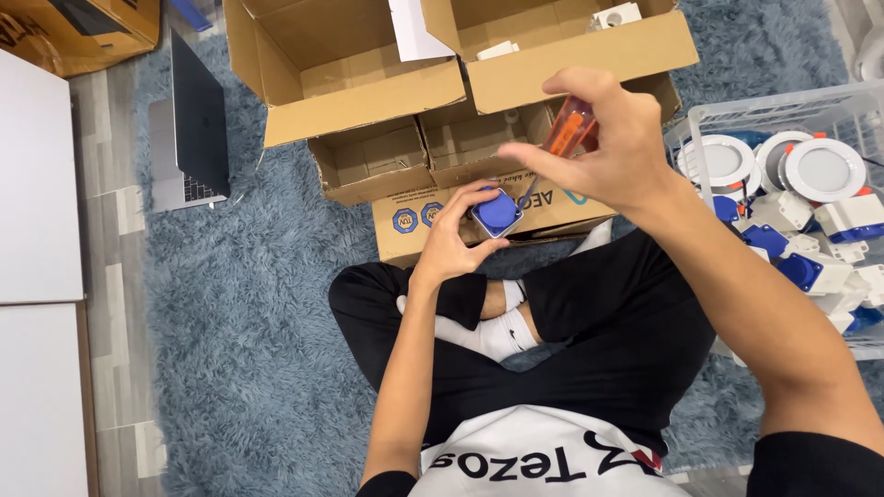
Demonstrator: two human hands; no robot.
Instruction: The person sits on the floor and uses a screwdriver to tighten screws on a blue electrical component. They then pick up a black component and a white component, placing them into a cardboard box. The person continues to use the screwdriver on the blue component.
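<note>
Your left hand (pixel 451 241) is wrapped around a small blue square box (pixel 497 213), fingers curled in tight on its sides, blue face turned up toward you, held out above your crossed legs. Your right hand (pixel 603 138) sits higher and to the right, closed around the orange handle of a screwdriver (pixel 568 129), thumb and fingertips pinching it; the tool slants down and left, toward the blue box, though its tip is too thin to make out. The box sits just in front of the low cardboard carton (pixel 479 207) with the round blue seals. On your right, the clear plastic crate (pixel 783 110) is full of round white lamp fittings and more blue-and-white boxes. A laptop (pixel 198 129) stands open on the grey shag rug (pixel 249 350) on your left.
</note>
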